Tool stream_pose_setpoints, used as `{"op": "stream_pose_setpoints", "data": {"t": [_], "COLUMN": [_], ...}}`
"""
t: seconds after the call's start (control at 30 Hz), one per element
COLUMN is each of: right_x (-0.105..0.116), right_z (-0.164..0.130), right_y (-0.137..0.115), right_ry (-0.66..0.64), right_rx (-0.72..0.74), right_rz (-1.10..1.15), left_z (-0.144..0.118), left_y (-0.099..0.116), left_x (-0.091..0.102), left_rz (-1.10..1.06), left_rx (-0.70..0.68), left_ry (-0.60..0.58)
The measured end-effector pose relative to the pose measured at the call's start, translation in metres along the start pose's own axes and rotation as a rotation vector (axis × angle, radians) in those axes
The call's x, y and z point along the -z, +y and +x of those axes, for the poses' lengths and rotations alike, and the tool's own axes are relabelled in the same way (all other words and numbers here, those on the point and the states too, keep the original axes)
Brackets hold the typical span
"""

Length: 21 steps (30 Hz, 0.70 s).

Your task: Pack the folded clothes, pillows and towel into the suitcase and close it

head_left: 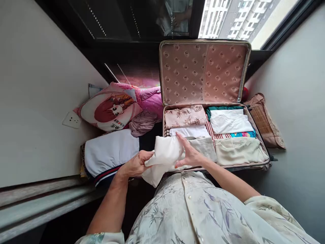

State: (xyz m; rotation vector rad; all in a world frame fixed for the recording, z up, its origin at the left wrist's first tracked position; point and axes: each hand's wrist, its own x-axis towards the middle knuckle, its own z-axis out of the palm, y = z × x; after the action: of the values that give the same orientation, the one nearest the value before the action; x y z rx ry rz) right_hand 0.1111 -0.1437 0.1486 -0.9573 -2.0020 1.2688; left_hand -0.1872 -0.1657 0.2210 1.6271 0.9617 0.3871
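The fingers (183,144) of the right hand (189,154) lie flat and spread on top of a folded cream cloth (165,156), pressing it smooth, while the left hand (135,165) pinches the cloth's near-left edge between thumb and fingers, so the bundle appears to be kept from unfolding. The cloth sits at the near left corner of an open suitcase (256,130), half over its rim, with a loose end hanging down toward the person. The suitcase lid (203,71) stands upright at the far side against the window. Inside, folded garments lie in neat stacks: a pink patterned piece (185,116) far left, a white one (230,122) far right over green and striped layers, and a beige top (240,150) near right. Left of the case rest a printed cushion (109,108) and a white folded garment (110,150).
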Motion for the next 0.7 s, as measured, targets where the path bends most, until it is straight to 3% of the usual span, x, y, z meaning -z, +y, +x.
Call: {"op": "stream_pose_setpoints", "data": {"t": [0.13,0.27,0.33,0.4,0.5,0.57,0.6,0.7], "right_x": [0.033,0.055,0.061,0.070,0.089,0.101,0.104,0.099], "right_z": [-0.020,-0.045,-0.052,-0.051,-0.042,-0.037,-0.037,-0.044], "right_y": [0.014,0.024,0.029,0.040,0.069,0.092,0.102,0.117], "right_ry": [0.018,-0.159,-0.074,0.128,0.391,0.506,0.548,0.616], "right_rx": [-0.158,-0.278,-0.362,-0.444,-0.552,-0.607,-0.616,-0.537], "right_rz": [0.302,0.531,0.591,0.554,0.279,0.079,-0.027,-0.453], "left_z": [0.050,0.107,0.142,0.178,0.220,0.232,0.232,0.213], "left_y": [0.032,0.054,0.058,0.054,0.034,0.015,0.004,-0.026], "left_x": [-0.010,-0.006,0.003,0.011,0.006,-0.018,-0.036,-0.098], "left_rz": [0.021,0.029,0.055,0.153,0.499,0.738,0.819,0.917], "left_rx": [-0.045,-0.028,0.002,0.040,0.124,0.193,0.222,0.243], "left_ry": [-0.215,-0.444,-0.494,-0.425,-0.047,0.218,0.281,0.239]}}
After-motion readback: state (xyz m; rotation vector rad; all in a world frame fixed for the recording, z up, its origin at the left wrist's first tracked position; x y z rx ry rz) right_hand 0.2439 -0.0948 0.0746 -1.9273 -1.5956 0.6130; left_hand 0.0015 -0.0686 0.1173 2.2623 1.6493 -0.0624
